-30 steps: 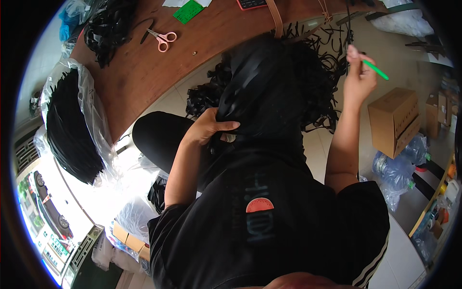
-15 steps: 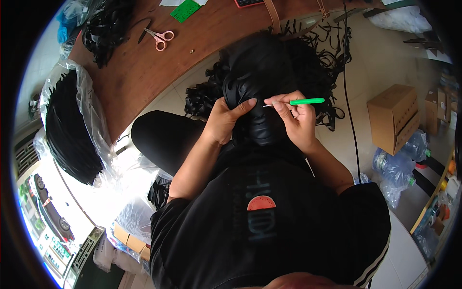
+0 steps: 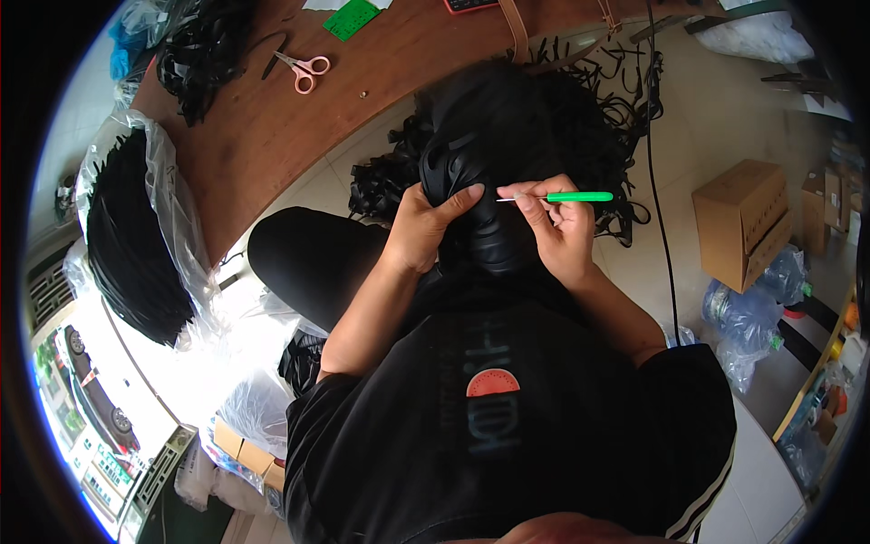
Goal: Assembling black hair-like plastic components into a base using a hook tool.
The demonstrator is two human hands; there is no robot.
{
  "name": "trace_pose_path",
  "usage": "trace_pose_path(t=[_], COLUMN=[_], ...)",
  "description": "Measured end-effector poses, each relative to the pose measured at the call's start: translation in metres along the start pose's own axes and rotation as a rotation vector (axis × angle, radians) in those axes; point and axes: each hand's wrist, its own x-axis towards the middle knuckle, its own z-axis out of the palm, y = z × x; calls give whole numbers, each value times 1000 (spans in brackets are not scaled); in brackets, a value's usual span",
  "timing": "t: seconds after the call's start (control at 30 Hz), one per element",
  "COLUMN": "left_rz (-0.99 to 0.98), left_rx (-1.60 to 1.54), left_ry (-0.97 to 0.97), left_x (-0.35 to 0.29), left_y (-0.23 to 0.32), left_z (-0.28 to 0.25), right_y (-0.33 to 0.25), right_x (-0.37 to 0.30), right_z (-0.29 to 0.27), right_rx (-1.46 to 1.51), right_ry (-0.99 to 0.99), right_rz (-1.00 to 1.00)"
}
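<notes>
A thick bundle of glossy black strips (image 3: 490,218) lies across my lap, bent over and gathered toward me. My left hand (image 3: 426,222) wraps its left side, thumb pressed on the strips and the other fingers mostly hidden behind. Between the thumb and fingers of my right hand (image 3: 562,227) is a thin awl-like tool with a green handle (image 3: 580,197). The handle points right, and its narrow metal shaft points left toward my left thumb, over the bundle. Whether the tip is hooked or straight is too small to tell.
Beyond the bundle curves a brown wooden table (image 3: 272,136) with pink-handled scissors (image 3: 304,72) and a green card (image 3: 352,19). More black strips (image 3: 136,240) sit in clear plastic at left. A cardboard box (image 3: 739,225) stands on the right floor, near a hanging black cord (image 3: 664,218).
Almost nothing differs. The green handle has tilted slightly, its outer end a little lower; both hands keep their places on the black strips.
</notes>
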Motion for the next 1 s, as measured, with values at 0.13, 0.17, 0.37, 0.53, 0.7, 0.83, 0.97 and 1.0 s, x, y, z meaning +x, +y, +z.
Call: trace_pose_path(t=[0.13,0.17,0.37,0.53,0.7,0.83,0.97,1.0], left_rz=[12,12,24,84,137,93,75,94], left_rx=[17,17,17,32,152,142,196,191], left_ry=[6,6,-2,-4,20,50,124,150], left_x=[0,0,1,3,0,1,23,25], left_y=[1,0,1,-1,-2,-1,-26,-28], left_z=[1,0,1,2,-5,-27,-67,-70], right_y=[-1,-1,1,-5,11,12,-5,-6], right_x=[0,0,1,2,19,85,115,118], right_z=[1,1,0,2,-4,-125,-193,-193], right_rx=[0,0,2,-421,-530,-782,-759,-755], right_ry=[2,1,13,-10,127,761,1031,1028], right_rz=[-14,-14,-13,-316,-527,-320,-528,-529])
